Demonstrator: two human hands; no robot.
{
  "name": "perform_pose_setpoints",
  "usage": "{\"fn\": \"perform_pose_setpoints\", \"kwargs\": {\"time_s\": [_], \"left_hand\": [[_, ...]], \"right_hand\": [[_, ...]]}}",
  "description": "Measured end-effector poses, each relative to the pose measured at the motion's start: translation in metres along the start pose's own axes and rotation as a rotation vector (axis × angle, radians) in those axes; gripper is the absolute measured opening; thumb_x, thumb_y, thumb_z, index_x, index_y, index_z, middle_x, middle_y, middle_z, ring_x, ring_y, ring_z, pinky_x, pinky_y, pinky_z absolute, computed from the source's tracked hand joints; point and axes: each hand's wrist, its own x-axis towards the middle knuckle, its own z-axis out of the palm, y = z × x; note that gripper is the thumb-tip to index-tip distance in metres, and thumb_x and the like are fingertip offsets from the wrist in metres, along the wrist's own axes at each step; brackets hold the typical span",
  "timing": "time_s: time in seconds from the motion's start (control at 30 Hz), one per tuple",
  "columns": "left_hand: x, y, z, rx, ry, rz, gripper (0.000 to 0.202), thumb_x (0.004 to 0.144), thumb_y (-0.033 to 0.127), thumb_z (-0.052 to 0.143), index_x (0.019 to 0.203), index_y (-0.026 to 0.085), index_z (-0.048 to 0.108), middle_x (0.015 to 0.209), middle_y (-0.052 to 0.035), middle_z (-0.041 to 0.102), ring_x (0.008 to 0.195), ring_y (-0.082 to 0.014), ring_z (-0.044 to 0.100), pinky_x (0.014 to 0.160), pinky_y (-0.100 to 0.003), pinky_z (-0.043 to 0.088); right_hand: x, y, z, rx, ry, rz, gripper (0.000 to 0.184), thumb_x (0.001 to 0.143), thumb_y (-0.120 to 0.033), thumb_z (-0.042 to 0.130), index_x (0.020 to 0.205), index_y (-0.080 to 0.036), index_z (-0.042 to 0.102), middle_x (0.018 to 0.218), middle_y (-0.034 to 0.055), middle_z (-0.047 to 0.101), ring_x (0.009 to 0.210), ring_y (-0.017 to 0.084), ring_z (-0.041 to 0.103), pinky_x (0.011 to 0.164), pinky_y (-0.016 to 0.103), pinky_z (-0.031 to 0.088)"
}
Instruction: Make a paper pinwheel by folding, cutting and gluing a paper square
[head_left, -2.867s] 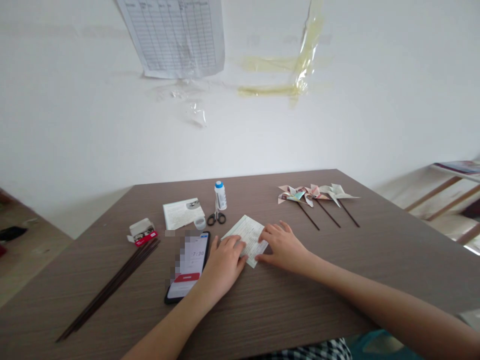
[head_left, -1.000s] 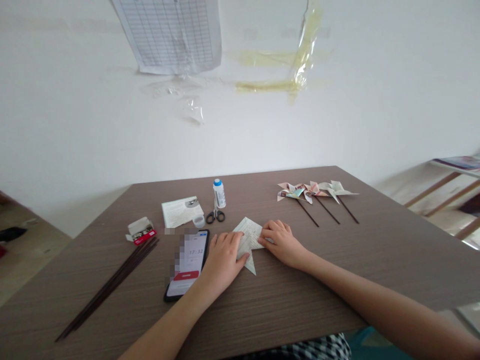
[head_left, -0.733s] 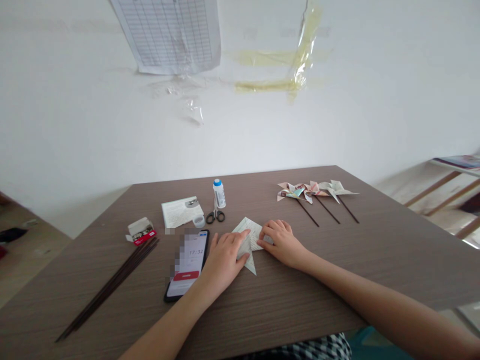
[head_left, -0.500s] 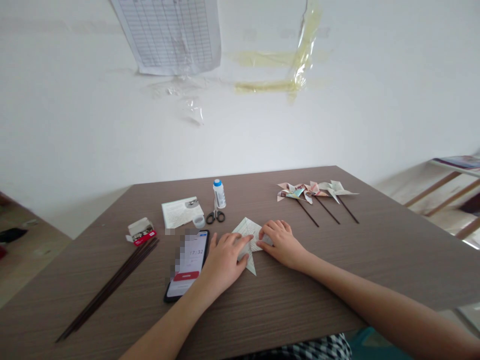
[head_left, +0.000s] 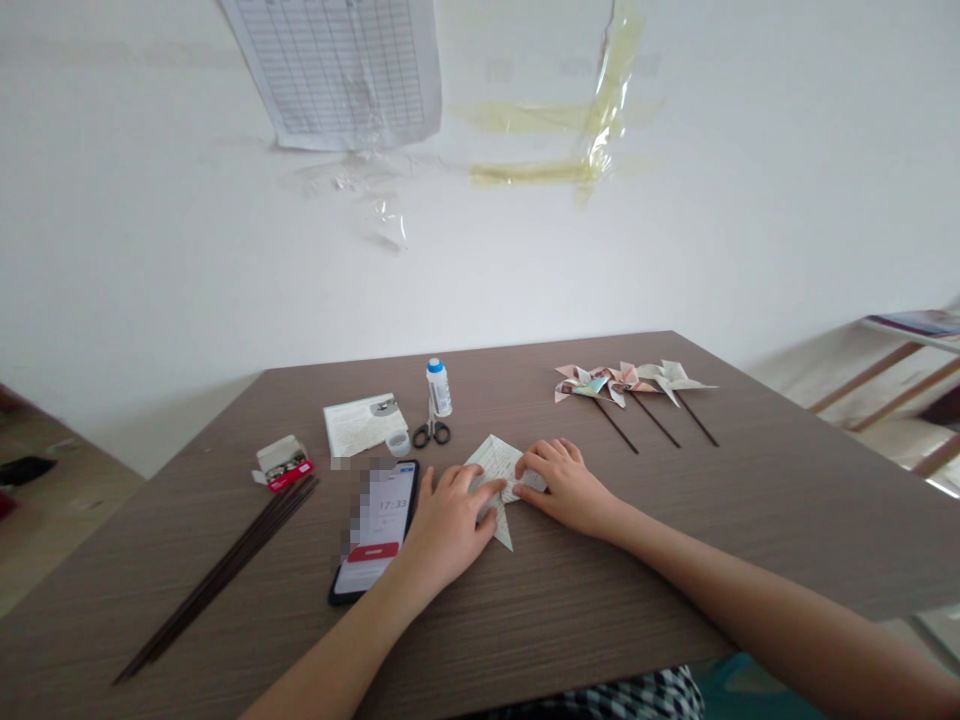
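A printed sheet of paper (head_left: 496, 462), folded into a triangle, lies on the brown table (head_left: 570, 620) in front of me. My left hand (head_left: 448, 522) lies flat on its left part with the fingers stretched out, the index fingertip pressing along the fold. My right hand (head_left: 564, 486) rests on the paper's right corner, fingers curled and pressing down. Neither hand lifts the paper. A pointed tip of the paper sticks out below my left fingers.
A phone (head_left: 377, 528) with a lit screen lies left of my left hand. Behind are scissors (head_left: 431, 430), a glue bottle (head_left: 438, 386), a paper stack (head_left: 362, 422) and a small red box (head_left: 283, 462). Dark sticks (head_left: 225, 570) lie left; three pinwheels (head_left: 630, 385) lie at the back right.
The paper went from a flat rectangle to a folded triangle. In the last second my left fingers have slid rightward along the fold; my right hand has barely moved.
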Motion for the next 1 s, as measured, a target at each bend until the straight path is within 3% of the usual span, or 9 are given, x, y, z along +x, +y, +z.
{"fn": "perform_pose_setpoints", "kwargs": {"time_s": [0.17,0.5,0.7,0.83,1.0], "left_hand": [[0.0007,0.0001,0.0000,-0.034,0.021,0.007,0.049,0.112,0.019,0.073,0.157,0.035,0.083,0.168,-0.0147,0.075,0.163,-0.0443,0.063,0.143,-0.084,0.035],[0.0016,-0.0013,0.0026,-0.022,0.011,0.004,0.048,0.112,0.019,0.072,0.156,0.035,0.083,0.169,-0.0141,0.074,0.164,-0.0436,0.062,0.143,-0.083,0.034],[0.0048,-0.0033,0.0043,-0.039,0.039,0.001,0.062,0.108,0.019,0.075,0.168,0.032,0.073,0.166,-0.0148,0.075,0.160,-0.0433,0.065,0.142,-0.078,0.040],[0.0055,-0.0038,0.0022,-0.028,0.029,0.004,0.054,0.108,0.022,0.076,0.160,0.034,0.080,0.166,-0.0134,0.075,0.159,-0.0427,0.065,0.141,-0.075,0.042],[0.0044,-0.0025,0.0004,-0.046,0.034,0.001,0.049,0.108,0.023,0.077,0.156,0.035,0.084,0.166,-0.0131,0.075,0.161,-0.0441,0.064,0.141,-0.079,0.040]], "right_hand": [[-0.0004,0.0047,-0.0001,0.002,-0.001,-0.056,0.021,0.108,-0.038,0.090,0.127,-0.029,0.085,0.134,0.0110,0.080,0.139,0.036,0.073,0.141,0.073,0.037],[-0.0003,0.0063,-0.0031,0.013,-0.009,-0.064,0.018,0.108,-0.036,0.090,0.125,-0.030,0.088,0.134,0.0107,0.082,0.139,0.037,0.075,0.140,0.077,0.037],[-0.0004,0.0051,-0.0047,0.016,-0.027,-0.055,0.019,0.108,-0.034,0.089,0.125,-0.028,0.087,0.137,0.0124,0.081,0.140,0.038,0.075,0.141,0.083,0.032],[-0.0003,0.0055,-0.0044,0.011,-0.027,-0.064,0.019,0.108,-0.034,0.088,0.127,-0.029,0.088,0.137,0.0127,0.082,0.141,0.039,0.074,0.139,0.085,0.033],[-0.0002,0.0049,-0.0063,0.017,-0.032,-0.052,0.020,0.107,-0.035,0.090,0.126,-0.031,0.088,0.137,0.0117,0.082,0.141,0.039,0.075,0.140,0.084,0.032]]}}
